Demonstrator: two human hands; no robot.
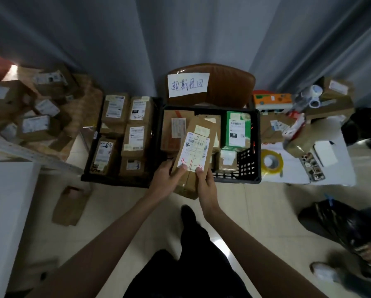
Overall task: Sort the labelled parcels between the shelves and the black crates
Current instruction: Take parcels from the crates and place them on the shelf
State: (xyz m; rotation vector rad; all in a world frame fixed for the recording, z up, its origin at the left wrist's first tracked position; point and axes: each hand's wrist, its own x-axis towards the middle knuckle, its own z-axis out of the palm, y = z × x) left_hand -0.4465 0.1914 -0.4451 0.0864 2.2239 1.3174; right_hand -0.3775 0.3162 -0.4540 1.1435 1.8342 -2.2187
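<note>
The left hand (166, 179) and the right hand (206, 186) grip the near end of a long, flat brown cardboard parcel (193, 155), thumbs pressed on its white label with red writing, above the near rim of the right black crate (248, 166). That lattice-walled plastic crate holds brown boxes and a green box (237, 130); the left black crate (90, 164) is packed with labelled cartons. Both sit on a pale tiled floor (255, 211) before a grey curtain (180, 35).

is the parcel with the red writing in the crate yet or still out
Out. Both the left hand and right hand grip the parcel above the right crate's near rim.
</note>
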